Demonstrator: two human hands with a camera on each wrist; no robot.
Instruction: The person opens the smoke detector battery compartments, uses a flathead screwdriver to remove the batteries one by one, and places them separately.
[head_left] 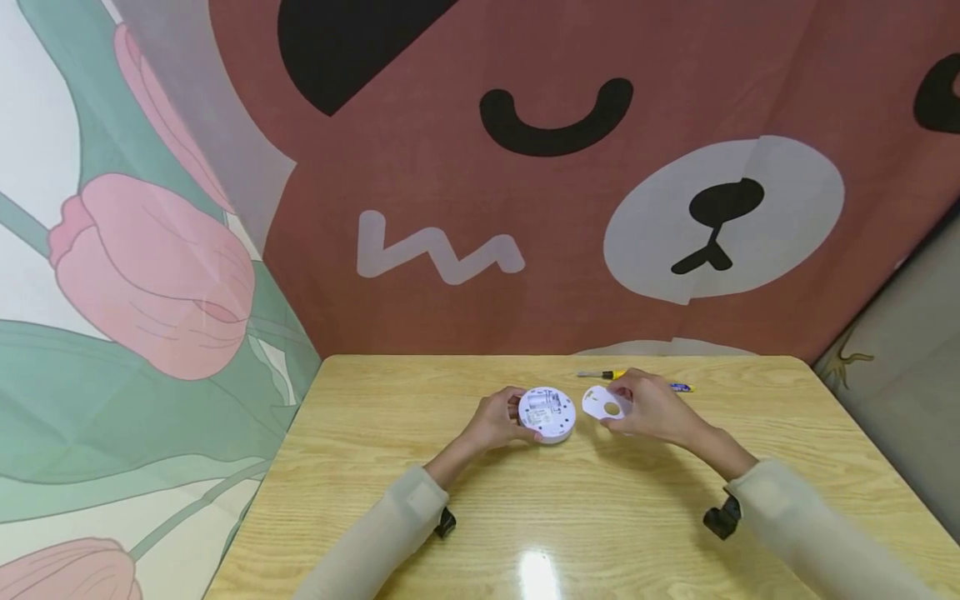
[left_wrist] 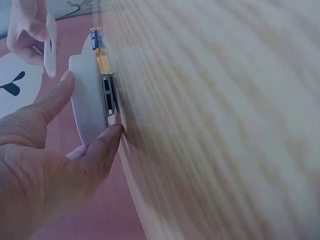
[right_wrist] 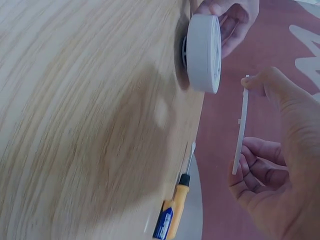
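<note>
My left hand (head_left: 498, 419) grips a round white smoke detector (head_left: 547, 414) by its left edge, thumb at the near side. The detector's back faces up, showing a battery bay and a label. Its dark vents face the table in the left wrist view, close over the wood. My right hand (head_left: 652, 406) pinches a thin white mounting plate (head_left: 598, 403) with a round hole in it, thumb on one edge and fingers on the other. Edge-on in the right wrist view, the plate (right_wrist: 241, 130) is raised, apart from the detector (right_wrist: 202, 54) on its left.
Behind the right hand, a screwdriver (right_wrist: 180, 200) with a yellow and black handle lies along the table's back edge. Blue-and-orange batteries (right_wrist: 163, 221) lie beside its handle. A printed cloth (head_left: 450, 317) hangs behind the wooden table (head_left: 420, 533).
</note>
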